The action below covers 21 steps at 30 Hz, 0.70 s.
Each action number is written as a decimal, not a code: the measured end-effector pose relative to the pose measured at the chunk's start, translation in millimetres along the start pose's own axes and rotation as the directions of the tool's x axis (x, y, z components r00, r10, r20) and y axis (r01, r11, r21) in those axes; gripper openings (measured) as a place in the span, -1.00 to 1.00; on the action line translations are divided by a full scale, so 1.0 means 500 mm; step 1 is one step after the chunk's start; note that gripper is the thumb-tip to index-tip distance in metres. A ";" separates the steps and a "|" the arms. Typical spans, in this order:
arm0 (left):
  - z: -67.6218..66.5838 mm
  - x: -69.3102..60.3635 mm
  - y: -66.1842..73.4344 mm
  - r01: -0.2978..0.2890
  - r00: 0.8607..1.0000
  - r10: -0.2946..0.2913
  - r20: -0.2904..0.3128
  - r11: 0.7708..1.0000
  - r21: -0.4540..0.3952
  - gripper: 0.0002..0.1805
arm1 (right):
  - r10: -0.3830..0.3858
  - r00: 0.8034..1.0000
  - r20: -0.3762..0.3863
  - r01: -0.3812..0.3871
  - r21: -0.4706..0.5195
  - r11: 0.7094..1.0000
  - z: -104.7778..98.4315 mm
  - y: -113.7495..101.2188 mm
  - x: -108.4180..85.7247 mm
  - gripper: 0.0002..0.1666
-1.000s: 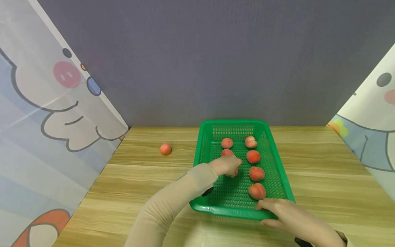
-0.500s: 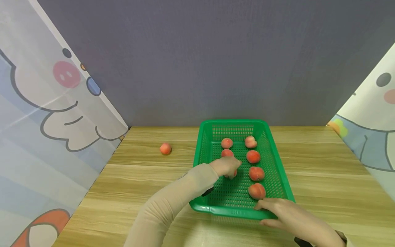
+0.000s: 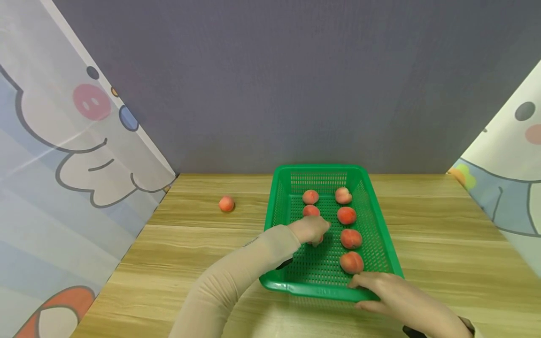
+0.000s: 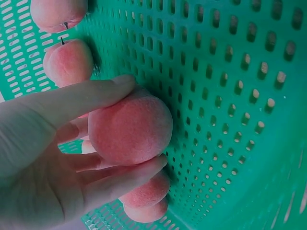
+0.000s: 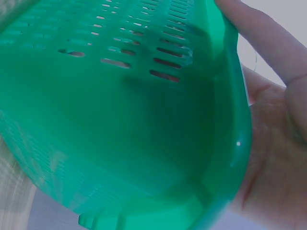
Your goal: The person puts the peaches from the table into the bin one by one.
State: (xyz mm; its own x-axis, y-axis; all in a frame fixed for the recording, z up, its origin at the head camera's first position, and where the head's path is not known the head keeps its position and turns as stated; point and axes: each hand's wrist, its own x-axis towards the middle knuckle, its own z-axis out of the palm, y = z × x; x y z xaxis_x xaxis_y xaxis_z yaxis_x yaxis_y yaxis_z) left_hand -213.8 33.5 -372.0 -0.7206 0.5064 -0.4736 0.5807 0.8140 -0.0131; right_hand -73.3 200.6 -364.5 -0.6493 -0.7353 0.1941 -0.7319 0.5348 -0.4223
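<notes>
My left hand [image 3: 310,229] reaches into a green plastic basket [image 3: 383,234]. Its thumb and fingers grip a peach [image 4: 132,127] close to the perforated basket floor. From the head view, the hand hides most of that fruit. Two more peaches stand beyond it in the left row, the nearer one [image 3: 311,211] just past the knuckles. Along the right side of the basket runs a row of several peaches, with the closest peach [image 3: 351,262] by the right fingertips. My right hand [image 3: 390,293] holds the basket's near right rim, fingers over the edge and thumb outside.
A single peach [image 3: 226,203] lies on the wooden table [image 3: 181,244] left of the basket. Behind the table rises a grey wall panel [image 3: 270,84]. Cartoon-printed sheets [image 3: 84,141] flank both sides.
My left hand has shifted very slightly left and toward me with the peach, staying low in the basket. The right hand keeps its place on the rim.
</notes>
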 end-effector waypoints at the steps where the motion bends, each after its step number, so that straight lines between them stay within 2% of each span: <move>1: 0.001 0.001 0.000 0.005 1.000 -0.005 0.001 1.000 -0.001 -0.22 | -0.001 1.000 -0.002 0.001 0.000 1.000 0.000 0.000 0.000 -0.73; 13: 0.001 0.002 0.003 0.011 1.000 -0.011 0.003 1.000 0.018 -0.24 | 0.005 1.000 0.003 -0.005 0.007 1.000 0.002 0.000 -0.001 -0.74; 17: -0.003 -0.002 0.001 0.012 1.000 -0.012 0.001 1.000 0.028 -0.31 | -0.003 1.000 -0.006 0.004 0.006 1.000 0.002 0.000 -0.001 -0.74; 21: -0.010 -0.011 0.000 -0.004 1.000 0.004 -0.017 0.999 0.037 -0.47 | 0.004 1.000 0.000 -0.004 0.010 1.000 0.002 0.000 0.000 -0.74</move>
State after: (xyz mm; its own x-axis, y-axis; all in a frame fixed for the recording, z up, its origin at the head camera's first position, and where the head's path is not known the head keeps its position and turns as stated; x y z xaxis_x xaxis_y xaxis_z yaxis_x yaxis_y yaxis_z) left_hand -211.7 32.3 -364.9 -0.7244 0.5147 -0.4586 0.5970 0.8010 -0.0441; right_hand -73.1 200.4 -365.2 -0.6521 -0.7334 0.1921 -0.7274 0.5337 -0.4314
